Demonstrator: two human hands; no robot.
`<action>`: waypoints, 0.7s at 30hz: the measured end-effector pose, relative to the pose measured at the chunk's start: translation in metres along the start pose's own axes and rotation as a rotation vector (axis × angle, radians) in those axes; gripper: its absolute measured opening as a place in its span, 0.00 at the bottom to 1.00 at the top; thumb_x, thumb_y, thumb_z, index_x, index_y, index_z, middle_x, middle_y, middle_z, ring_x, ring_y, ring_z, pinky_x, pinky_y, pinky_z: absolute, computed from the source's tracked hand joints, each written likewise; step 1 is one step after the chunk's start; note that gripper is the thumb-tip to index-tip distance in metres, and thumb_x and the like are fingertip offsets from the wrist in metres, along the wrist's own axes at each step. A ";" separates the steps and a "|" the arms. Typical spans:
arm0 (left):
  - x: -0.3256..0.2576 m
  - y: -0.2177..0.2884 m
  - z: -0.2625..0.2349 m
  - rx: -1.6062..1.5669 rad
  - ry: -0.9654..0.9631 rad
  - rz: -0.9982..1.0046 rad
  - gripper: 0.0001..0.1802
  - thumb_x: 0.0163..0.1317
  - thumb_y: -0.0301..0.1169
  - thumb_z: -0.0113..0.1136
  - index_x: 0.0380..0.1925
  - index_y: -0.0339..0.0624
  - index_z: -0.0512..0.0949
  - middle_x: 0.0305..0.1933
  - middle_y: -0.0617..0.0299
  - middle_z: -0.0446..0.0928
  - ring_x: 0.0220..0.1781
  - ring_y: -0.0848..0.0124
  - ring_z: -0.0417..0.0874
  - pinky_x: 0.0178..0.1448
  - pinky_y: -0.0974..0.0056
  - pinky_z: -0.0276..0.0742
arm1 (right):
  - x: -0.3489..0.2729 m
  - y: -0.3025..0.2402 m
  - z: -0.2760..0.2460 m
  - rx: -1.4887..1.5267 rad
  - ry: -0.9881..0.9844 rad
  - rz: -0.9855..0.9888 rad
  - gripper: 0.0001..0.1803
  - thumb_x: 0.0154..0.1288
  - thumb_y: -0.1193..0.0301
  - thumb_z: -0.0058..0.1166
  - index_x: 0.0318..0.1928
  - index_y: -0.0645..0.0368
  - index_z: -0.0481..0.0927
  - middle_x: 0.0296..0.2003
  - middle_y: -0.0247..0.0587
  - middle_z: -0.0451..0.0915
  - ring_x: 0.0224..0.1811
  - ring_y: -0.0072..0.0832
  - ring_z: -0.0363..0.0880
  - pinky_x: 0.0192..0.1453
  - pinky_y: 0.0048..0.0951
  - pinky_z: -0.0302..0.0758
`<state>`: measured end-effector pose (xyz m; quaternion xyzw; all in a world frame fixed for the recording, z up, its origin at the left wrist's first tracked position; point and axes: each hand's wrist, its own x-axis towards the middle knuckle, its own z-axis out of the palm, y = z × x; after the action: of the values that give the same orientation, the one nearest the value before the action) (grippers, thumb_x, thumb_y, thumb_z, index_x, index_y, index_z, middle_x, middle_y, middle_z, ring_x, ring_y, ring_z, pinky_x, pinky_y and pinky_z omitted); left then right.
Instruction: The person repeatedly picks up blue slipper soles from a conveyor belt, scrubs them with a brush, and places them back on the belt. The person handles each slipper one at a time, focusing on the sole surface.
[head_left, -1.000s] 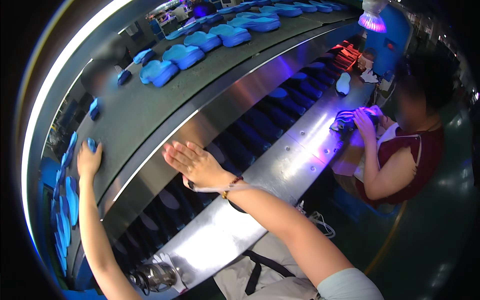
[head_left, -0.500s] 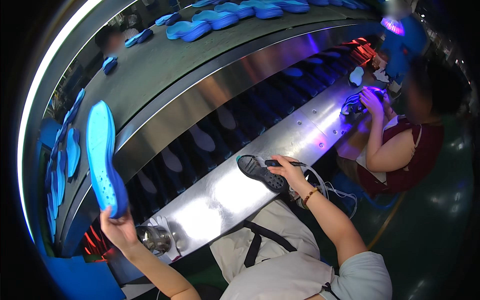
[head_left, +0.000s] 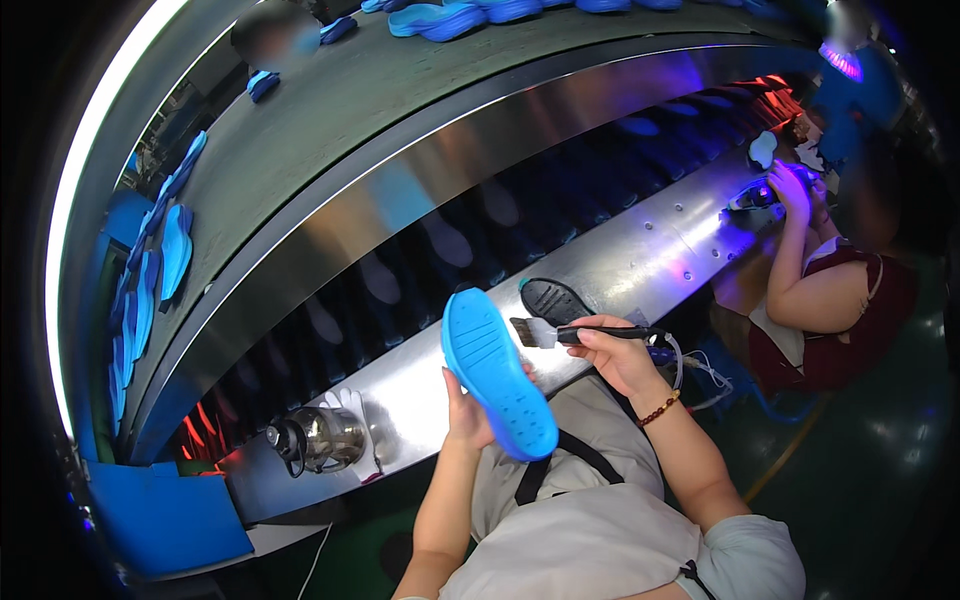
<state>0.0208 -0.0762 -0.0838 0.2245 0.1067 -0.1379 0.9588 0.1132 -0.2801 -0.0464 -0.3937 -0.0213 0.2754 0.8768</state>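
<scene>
My left hand [head_left: 468, 415] grips a blue foam shoe sole [head_left: 490, 365] by its side edge, in front of my lap. Its grooved and dimpled face is turned up. In my right hand [head_left: 615, 358] is a flat brush [head_left: 572, 335] with a black handle, and a thin white tube trails from the handle's end. The brush's dark bristles are close to the blue sole's right edge; whether they touch it I cannot tell. Behind the brush a black rubber outsole [head_left: 553, 296] lies on the shiny metal bench [head_left: 425, 395], partly covered by my right hand and the brush.
A metal pot [head_left: 335, 438] with a black lid stands on the bench beside a white glove [head_left: 352, 405]. Past a steel rim, a dark conveyor belt [head_left: 330, 130] carries several blue soles [head_left: 176, 250]. At right, a co-worker [head_left: 815, 285] handles a shoe under purple light.
My left hand has brought the blue sole from the conveyor at far left to in front of me. The brush has lifted off the black outsole toward the blue sole.
</scene>
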 end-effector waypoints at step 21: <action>0.013 -0.021 0.038 -0.094 -0.028 0.056 0.48 0.54 0.71 0.23 0.60 0.44 0.61 0.49 0.47 0.71 0.50 0.53 0.74 0.59 0.44 0.64 | 0.044 -0.001 0.039 -0.527 0.043 -0.075 0.10 0.57 0.76 0.55 0.40 0.67 0.76 0.35 0.42 0.80 0.37 0.25 0.79 0.44 0.24 0.76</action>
<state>0.0314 -0.1146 -0.0626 0.1800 0.0931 -0.1088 0.9732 0.1412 -0.2328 -0.0269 -0.6130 -0.0880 0.2192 0.7539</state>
